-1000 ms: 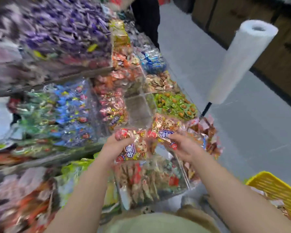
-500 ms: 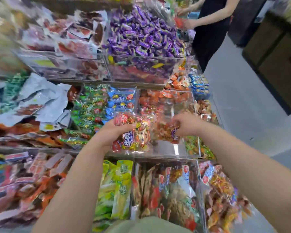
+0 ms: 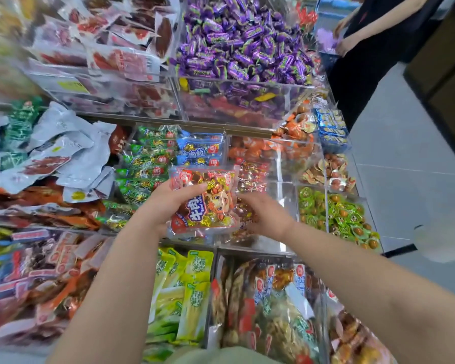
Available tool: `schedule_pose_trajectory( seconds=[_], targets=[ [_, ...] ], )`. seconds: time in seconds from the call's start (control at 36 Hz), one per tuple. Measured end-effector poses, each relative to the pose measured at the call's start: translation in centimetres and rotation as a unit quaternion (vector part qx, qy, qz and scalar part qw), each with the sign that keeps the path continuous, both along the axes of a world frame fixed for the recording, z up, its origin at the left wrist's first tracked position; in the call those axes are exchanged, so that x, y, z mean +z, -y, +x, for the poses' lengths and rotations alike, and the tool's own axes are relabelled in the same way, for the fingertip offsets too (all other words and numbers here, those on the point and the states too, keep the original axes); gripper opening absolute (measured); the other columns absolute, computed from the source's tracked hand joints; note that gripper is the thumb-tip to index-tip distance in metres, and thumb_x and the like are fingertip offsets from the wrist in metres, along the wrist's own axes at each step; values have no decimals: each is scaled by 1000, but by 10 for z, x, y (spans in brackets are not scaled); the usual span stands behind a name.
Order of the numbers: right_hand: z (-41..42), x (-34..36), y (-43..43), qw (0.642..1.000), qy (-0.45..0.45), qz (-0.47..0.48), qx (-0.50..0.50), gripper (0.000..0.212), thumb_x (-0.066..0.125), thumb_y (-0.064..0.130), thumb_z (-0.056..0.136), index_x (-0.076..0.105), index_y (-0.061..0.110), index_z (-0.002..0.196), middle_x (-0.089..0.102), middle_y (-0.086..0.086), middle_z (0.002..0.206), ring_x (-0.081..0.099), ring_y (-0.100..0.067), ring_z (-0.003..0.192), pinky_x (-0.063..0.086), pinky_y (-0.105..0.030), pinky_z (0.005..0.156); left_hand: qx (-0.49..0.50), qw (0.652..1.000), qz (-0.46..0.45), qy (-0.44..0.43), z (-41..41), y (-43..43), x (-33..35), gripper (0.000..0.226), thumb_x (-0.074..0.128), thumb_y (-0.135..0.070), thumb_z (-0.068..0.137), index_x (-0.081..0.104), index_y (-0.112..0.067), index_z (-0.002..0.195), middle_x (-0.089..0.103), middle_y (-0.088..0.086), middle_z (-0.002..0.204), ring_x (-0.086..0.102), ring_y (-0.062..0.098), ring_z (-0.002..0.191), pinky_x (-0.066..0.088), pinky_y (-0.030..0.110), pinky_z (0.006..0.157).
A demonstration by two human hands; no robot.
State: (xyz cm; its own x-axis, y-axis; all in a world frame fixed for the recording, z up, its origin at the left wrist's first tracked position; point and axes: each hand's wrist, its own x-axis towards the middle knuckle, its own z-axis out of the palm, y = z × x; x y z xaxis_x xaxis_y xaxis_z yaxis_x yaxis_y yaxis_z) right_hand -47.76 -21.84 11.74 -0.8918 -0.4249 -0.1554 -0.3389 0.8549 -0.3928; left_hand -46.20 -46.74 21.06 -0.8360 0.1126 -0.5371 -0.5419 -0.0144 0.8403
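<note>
We're mid-pick: left hand (image 3: pixel 168 203) gripping the red beef pkt (image 3: pixel 204 203), right hand (image 3: pixel 267 218) dipping into the clear bin (image 3: pixel 281 195), grip unclear. Next we're prob. needing a clean pinch there.

I see grey tile floor (image 3: pixel 410 185) down the right side of frame, evenly lit. Dark wood cabinets (image 3: pixel 447 82) upper right. Tiered shelves (image 3: pixel 195 124) w/ clear acrylic bins (image 3: pixel 286 185) fill left & ctr. Person in black (image 3: pixel 373 56) stands top right, at shelf end.
</note>
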Motion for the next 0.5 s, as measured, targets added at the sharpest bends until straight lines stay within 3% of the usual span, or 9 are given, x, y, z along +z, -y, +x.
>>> schedule_pose_trajectory(
  seconds=[0.17,0.25,0.31,0.42,0.5],
  targets=[
    [8,-9,-30,983,58,73,-160,105,82,35,67,11,30,144,27,-7,139,36,-29,125,38,-39,106,26,999,29,7,0,1,-1,33,75,-25,77,59,-16,105,76,8,82,74,24,69,57,34,52],
    [5,-13,-22,969,128,44,-206,105,80,30,71,4,35,143,27,-10,141,48,-33,118,46,-41,98,22,999,29,4,0,-1,-1,42,77,-29,68,60,-17,103,76,8,85,74,25,72,58,36,55],
    [2,-17,-11,958,162,-14,-235,98,77,23,75,5,33,141,42,-14,135,57,-32,107,51,-43,90,19,1000,21,1,0,-2,-1,46,78,-32,63,60,-17,104,76,8,86,74,24,73,59,36,56],
    [-3,-28,4,947,139,-62,-281,73,74,21,79,19,22,128,60,-11,111,60,-27,94,51,-38,79,16,1000,2,-4,2,-3,-1,49,79,-37,62,60,-20,103,76,5,85,74,22,73,58,34,56],
    [-2,-35,7,937,136,-95,-308,68,72,19,80,21,22,125,61,-8,107,61,-27,94,51,-38,78,15,1000,1,-4,3,-3,-1,56,81,-39,55,61,-21,104,76,7,90,74,25,80,58,40,68]
  ],
)
